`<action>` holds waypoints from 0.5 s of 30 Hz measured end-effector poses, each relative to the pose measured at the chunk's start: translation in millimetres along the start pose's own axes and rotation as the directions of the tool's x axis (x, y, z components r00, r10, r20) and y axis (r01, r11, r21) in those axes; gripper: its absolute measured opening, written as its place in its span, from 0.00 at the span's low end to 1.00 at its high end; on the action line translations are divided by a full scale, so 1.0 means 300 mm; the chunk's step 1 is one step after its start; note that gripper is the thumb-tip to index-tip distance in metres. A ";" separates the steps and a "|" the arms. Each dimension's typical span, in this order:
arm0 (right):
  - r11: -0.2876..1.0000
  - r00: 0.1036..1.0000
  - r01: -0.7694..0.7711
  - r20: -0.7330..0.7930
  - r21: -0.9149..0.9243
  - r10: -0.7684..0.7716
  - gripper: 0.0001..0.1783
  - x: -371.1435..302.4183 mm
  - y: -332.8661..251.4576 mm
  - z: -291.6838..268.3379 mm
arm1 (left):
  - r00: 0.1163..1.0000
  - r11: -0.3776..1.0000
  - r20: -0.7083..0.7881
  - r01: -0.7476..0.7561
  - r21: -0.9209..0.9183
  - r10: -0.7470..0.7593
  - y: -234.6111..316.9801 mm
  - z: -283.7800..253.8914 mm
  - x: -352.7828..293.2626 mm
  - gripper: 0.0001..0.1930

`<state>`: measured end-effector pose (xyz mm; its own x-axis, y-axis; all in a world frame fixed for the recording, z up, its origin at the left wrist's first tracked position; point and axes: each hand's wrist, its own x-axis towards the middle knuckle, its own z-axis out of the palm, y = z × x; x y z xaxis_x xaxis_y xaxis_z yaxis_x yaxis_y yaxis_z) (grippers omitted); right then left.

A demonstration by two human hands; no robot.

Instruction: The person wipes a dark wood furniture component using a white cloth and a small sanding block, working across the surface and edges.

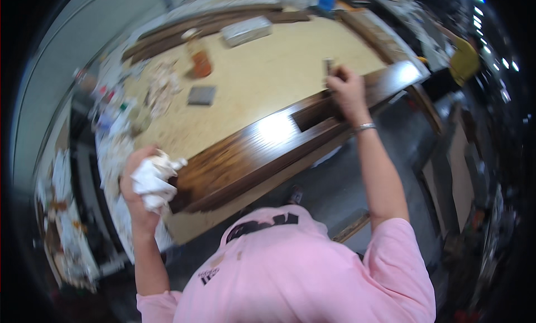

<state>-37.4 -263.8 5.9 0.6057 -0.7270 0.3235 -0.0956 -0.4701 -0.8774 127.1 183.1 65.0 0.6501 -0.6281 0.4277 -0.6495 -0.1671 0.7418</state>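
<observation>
A long dark glossy wooden board with a rectangular cutout lies along the near edge of a pale workbench. My left hand grips a crumpled white rag at the board's left end. My right hand is closed around a small dark brush-like tool, held over the board beside the cutout; a bracelet sits on that wrist.
On the bench stand an orange-brown jar, a small grey square pad, a pale box and dark wooden strips at the back. Cluttered rags and bottles line the left edge. Grey floor lies below.
</observation>
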 end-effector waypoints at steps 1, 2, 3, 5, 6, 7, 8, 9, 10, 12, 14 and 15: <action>1.000 1.000 -0.009 -0.006 0.006 0.009 0.07 -0.001 0.003 0.005 | 0.990 0.991 0.118 -0.088 0.097 0.076 0.023 0.079 0.043 0.24; 1.000 1.000 -0.019 -0.005 0.019 0.019 0.08 -0.001 0.005 0.009 | 0.963 0.964 0.233 -0.184 0.192 0.138 0.041 0.144 0.070 0.25; 1.000 1.000 0.010 -0.026 0.018 -0.010 0.08 -0.002 -0.001 0.012 | 0.911 0.894 0.368 -0.314 0.321 0.188 0.051 0.200 0.076 0.26; 0.997 0.998 0.043 -0.047 0.060 -0.040 0.07 -0.001 -0.016 0.035 | 0.881 0.771 0.415 -0.423 0.475 0.228 0.055 0.271 0.043 0.28; 0.995 0.997 0.042 -0.064 0.093 -0.036 0.08 -0.004 -0.014 0.033 | 0.868 0.775 0.430 -0.445 0.450 0.249 0.053 0.285 0.052 0.28; 0.998 0.997 0.038 -0.063 0.052 -0.034 0.09 -0.004 -0.021 0.027 | 0.879 0.805 0.437 -0.395 0.443 0.192 0.059 0.279 0.059 0.28; 0.998 0.998 0.034 -0.051 0.051 -0.031 0.10 -0.004 -0.026 0.016 | 0.887 0.831 0.444 -0.341 0.440 0.129 0.068 0.279 0.069 0.28; 0.997 0.999 0.028 -0.039 0.073 -0.025 0.11 -0.006 -0.038 0.024 | 0.896 0.832 0.425 -0.330 0.447 0.127 0.082 0.280 0.071 0.27; 0.995 0.999 0.026 -0.030 0.098 -0.023 0.11 0.002 -0.039 0.025 | 0.895 0.832 0.428 -0.329 0.447 0.123 0.092 0.296 0.083 0.27; 0.991 1.000 0.023 -0.017 0.128 -0.021 0.11 0.009 -0.036 0.019 | 0.907 0.850 0.413 -0.274 0.449 0.074 0.117 0.335 0.099 0.26; 0.986 1.000 0.020 0.008 0.165 -0.021 0.11 0.013 -0.026 0.012 | 0.915 0.870 0.396 -0.257 0.421 0.079 0.160 0.428 0.135 0.27; 0.950 0.999 0.000 0.032 0.311 -0.010 0.11 0.011 -0.016 0.005 | 0.919 0.890 0.383 -0.251 0.381 0.095 0.184 0.488 0.159 0.27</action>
<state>-33.6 -263.3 10.6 0.6315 -0.7059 0.3209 0.1548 -0.2907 -0.9442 64.3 32.6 50.7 0.3846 -0.8841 0.2653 -0.8912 -0.2808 0.3563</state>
